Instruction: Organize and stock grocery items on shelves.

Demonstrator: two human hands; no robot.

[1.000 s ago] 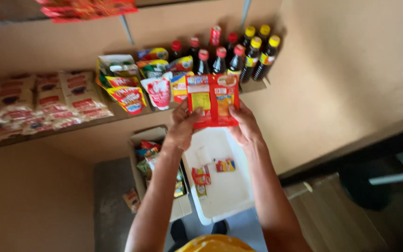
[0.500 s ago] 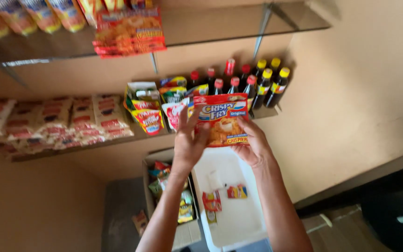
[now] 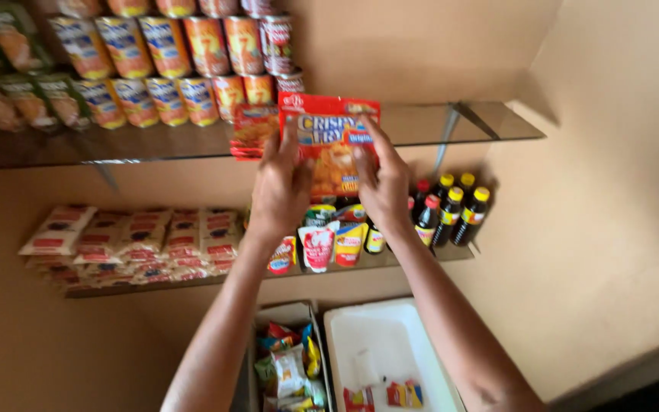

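Both my hands hold a red and orange flat packet (image 3: 331, 149) of breading mix, raised to the level of the upper glass shelf (image 3: 154, 143). My left hand (image 3: 278, 187) grips its left edge, my right hand (image 3: 381, 181) its right edge. Just behind it on that shelf lies another red packet (image 3: 252, 130) of the same kind. Rows of stacked cans (image 3: 169, 72) stand on the shelf to the left.
The lower shelf (image 3: 436, 255) carries dark sauce bottles with yellow and red caps (image 3: 451, 210), small sachets (image 3: 318, 244) and pale packets (image 3: 139, 236). Below stand a cardboard box of sachets (image 3: 287, 366) and a white tub (image 3: 379, 343). A beige wall closes the right side.
My hands have lifted the packet from the lower shelf's level up to the upper glass shelf, and my view has tilted upward, bringing the cans into sight.
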